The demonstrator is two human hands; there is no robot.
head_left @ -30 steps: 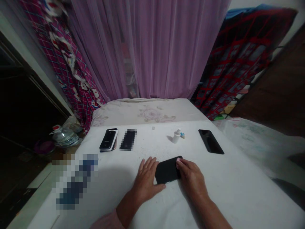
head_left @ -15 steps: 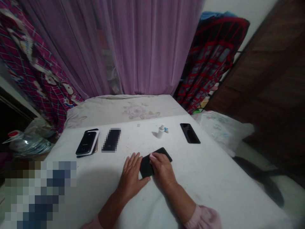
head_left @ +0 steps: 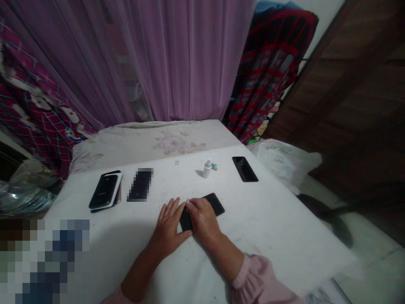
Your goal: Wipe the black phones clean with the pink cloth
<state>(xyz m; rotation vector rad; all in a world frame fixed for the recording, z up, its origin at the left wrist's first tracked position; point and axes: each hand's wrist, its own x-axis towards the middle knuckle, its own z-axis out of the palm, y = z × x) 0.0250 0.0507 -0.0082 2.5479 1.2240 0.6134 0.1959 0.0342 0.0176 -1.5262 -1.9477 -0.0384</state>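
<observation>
Two bare hands meet over one phone. The right hand (head_left: 204, 217) is closed, its fingertips pinched on a small pink cloth (head_left: 188, 201), little of which shows, and pressed down on the black smartphone (head_left: 215, 203). The left hand (head_left: 169, 223) is open, thumb and fingers spread about the phone's left end, steadying it rather than clasping it. The phone lies flat on the white tablecloth (head_left: 268, 223), just in front of the person; which face is up cannot be told.

With the cloth on the phone, the rubbing looks to be under way and unfinished; how much of the surface is done does not show.

Beyond the hands stands a white spray bottle (head_left: 207, 169), with a small blue-and-white object (head_left: 214, 166) just beside it. To the right, another black phone (head_left: 245, 169) lies alone; to the left is a stack of phones (head_left: 103, 191), near a pixelated dark rectangle (head_left: 141, 184). Whether any of these has been wiped or awaits its turn cannot be judged.
</observation>
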